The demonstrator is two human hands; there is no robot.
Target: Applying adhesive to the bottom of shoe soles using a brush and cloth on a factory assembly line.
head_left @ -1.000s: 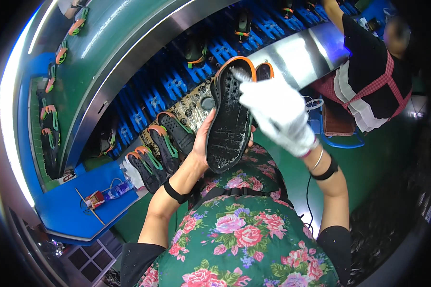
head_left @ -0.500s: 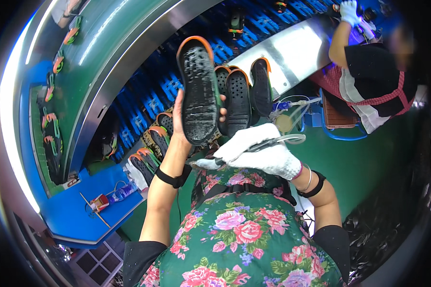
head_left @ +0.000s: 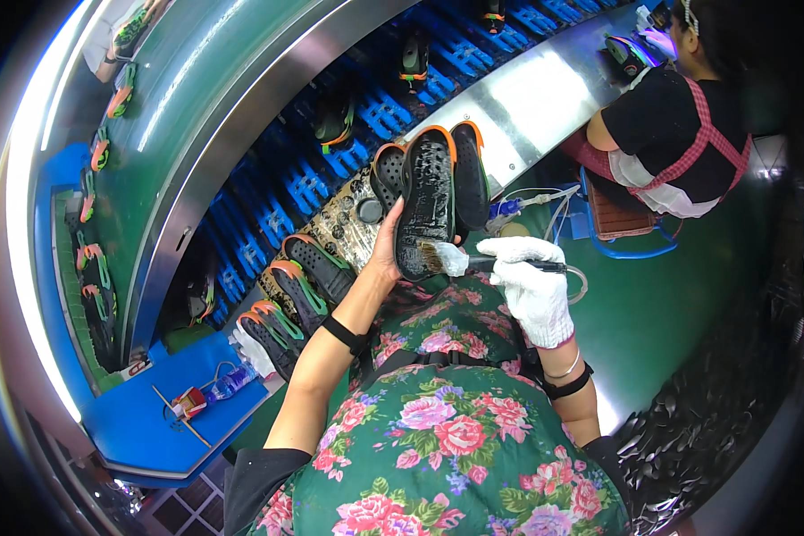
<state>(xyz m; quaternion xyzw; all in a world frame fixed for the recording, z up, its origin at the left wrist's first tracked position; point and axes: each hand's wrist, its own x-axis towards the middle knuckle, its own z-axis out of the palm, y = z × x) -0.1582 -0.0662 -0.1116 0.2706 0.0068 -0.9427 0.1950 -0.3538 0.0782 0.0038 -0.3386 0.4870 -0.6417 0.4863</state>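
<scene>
My bare left hand (head_left: pixel 386 247) grips a shoe sole (head_left: pixel 427 201) by its lower left edge. This sole is black with an orange rim at the top, and its upward face looks wet and glossy. In my white-gloved right hand (head_left: pixel 534 295) is a brush (head_left: pixel 451 259) with a thin clear tube trailing from its handle. Its bristles touch the sole near the lower end. Behind the held sole stand two more black and orange soles, one at the left (head_left: pixel 387 174) and one at the right (head_left: pixel 473 174). My left fingers are partly hidden beneath the sole.
Several soles with orange and green trim (head_left: pixel 297 295) stand at the left. A moving line with blue holders (head_left: pixel 305 188) curves past, beside a metal ledge (head_left: pixel 527 98). A co-worker (head_left: pixel 665 134) sits at the right. A bottle (head_left: pixel 230 382) lies on the blue table (head_left: pixel 138 429).
My left hand has brought the sole lower and to the right. The brush, apart from the sole before, now touches it. The co-worker's raised gloved hand has come down.
</scene>
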